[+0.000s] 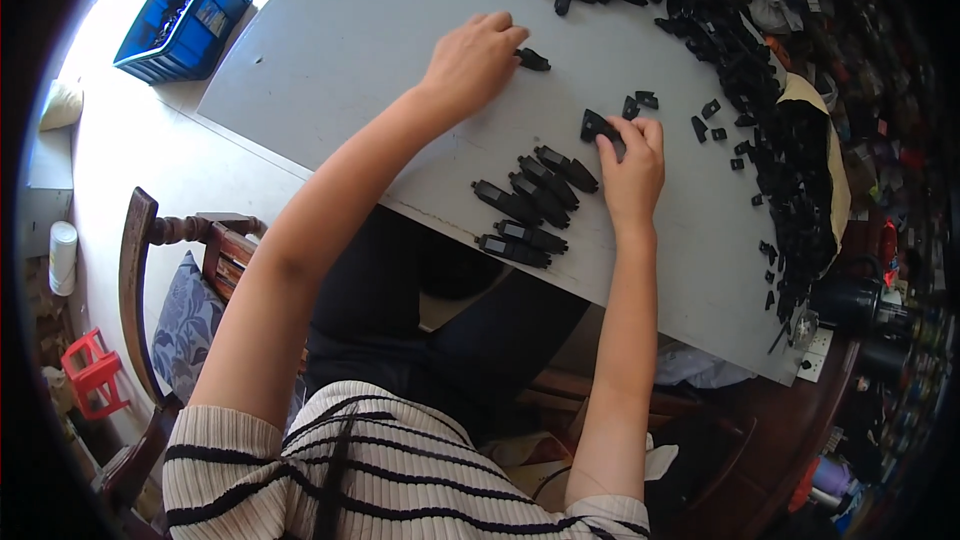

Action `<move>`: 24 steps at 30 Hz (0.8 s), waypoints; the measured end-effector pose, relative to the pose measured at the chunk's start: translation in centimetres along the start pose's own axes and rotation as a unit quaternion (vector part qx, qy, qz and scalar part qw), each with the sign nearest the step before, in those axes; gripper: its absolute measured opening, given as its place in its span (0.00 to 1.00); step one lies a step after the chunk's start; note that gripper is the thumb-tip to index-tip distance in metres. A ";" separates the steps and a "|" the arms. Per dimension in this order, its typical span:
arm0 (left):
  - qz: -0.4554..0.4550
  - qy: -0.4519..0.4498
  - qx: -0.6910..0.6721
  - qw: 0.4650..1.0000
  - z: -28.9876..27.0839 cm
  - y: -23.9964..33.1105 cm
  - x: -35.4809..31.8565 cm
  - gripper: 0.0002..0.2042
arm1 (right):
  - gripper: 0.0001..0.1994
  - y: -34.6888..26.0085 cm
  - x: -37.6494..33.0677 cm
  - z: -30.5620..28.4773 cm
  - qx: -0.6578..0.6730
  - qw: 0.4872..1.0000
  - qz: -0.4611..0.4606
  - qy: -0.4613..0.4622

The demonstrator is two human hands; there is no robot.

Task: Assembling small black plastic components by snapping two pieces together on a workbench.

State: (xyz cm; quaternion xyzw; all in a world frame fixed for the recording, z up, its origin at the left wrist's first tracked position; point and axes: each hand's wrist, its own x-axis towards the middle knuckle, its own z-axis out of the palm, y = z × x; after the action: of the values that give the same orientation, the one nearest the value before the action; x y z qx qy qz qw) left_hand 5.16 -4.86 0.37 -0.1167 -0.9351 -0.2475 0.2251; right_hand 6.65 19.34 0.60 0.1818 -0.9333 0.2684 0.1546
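Observation:
Over the far middle of the grey table my left hand (pixel 475 60) is closed, its fingertips pinching one end of a long black plastic piece (pixel 535 61). Nearer and to the right, my right hand (pixel 635 170) grips a short, wedge-shaped black plastic piece (pixel 597 126) between thumb and fingers. Left of that hand, several long black plastic pieces (pixel 507 202) lie side by side by the near table edge. Just beyond my right hand are two small black pieces (pixel 647 99).
Black plastic parts (pixel 735 65) heap in a curve along the table's far and right sides, with loose small ones (pixel 711 108) inside it. A blue crate (pixel 185 25) stands beyond the left edge. A wooden chair (pixel 140 290) and red stool (pixel 95 372) are at left.

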 end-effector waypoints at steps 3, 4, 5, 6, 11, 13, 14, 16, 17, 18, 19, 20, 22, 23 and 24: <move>0.015 0.039 0.101 0.994 0.3 -1.1 -0.2 0.10 | 0.14 0.5 -0.5 0.5 -0.007 0.999 0.012 0.037; -0.023 -0.043 0.092 0.995 -0.3 -0.3 -0.5 0.10 | 0.12 0.0 -0.9 -0.1 0.013 0.998 0.048 0.041; -0.062 -0.124 0.083 0.987 -0.8 0.5 -0.8 0.10 | 0.11 -0.4 -1.2 -0.5 0.033 0.995 0.084 0.045; -0.077 -0.140 0.044 0.986 -1.3 1.3 -0.8 0.10 | 0.10 -0.7 -1.3 -1.0 0.042 0.997 0.042 0.038; -0.001 -0.138 -0.050 0.989 -0.9 3.2 -1.9 0.11 | 0.11 -3.7 -4.3 -1.7 0.179 0.975 0.031 -0.124; 0.069 -0.181 -0.087 0.977 -0.8 3.9 -2.4 0.13 | 0.10 -3.8 -4.6 -2.1 0.197 0.966 0.023 -0.163; 0.104 -0.174 -0.146 0.968 -0.6 3.8 -3.0 0.16 | 0.10 -4.0 -4.6 -2.1 0.222 0.966 0.053 -0.122; 0.090 -0.207 -0.201 0.953 -1.4 4.4 -3.6 0.17 | 0.12 -3.4 -4.5 -1.8 0.220 0.973 0.053 -0.053; 0.074 -0.236 -0.253 0.935 -1.7 4.5 -3.7 0.17 | 0.12 -3.2 -4.6 -1.6 0.220 0.973 0.056 -0.053; 0.072 -0.236 -0.253 0.935 -1.6 4.3 -3.9 0.17 | 0.12 -3.0 -4.6 -1.4 0.196 0.978 0.028 -0.065; 0.088 -0.220 -0.267 0.934 -1.3 4.0 -4.2 0.17 | 0.12 -3.0 -4.5 -1.3 0.172 0.982 0.000 -0.076; 0.105 -0.204 -0.282 0.932 -1.2 3.7 -4.4 0.17 | 0.12 -2.9 -4.6 -1.3 0.172 0.982 0.000 -0.078; 0.061 -0.230 -0.326 0.915 -1.5 3.3 -4.1 0.16 | 0.14 -2.8 -4.5 -1.4 0.177 0.980 0.040 -0.077; 0.019 -0.256 -0.369 0.893 -1.5 3.1 -4.1 0.14 | 0.14 -2.8 -4.4 -1.4 0.177 0.980 0.040 -0.079; 0.020 -0.255 -0.368 0.894 -1.6 2.9 -4.0 0.14 | 0.13 -2.9 -4.3 -1.6 0.195 0.976 0.049 -0.088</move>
State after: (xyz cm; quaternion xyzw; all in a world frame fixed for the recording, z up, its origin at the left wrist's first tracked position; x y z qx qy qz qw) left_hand 10.17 -3.65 0.90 -0.2694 -0.7996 -0.5313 -0.0757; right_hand 11.98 19.03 1.54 0.1856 -0.8807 0.4353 0.0205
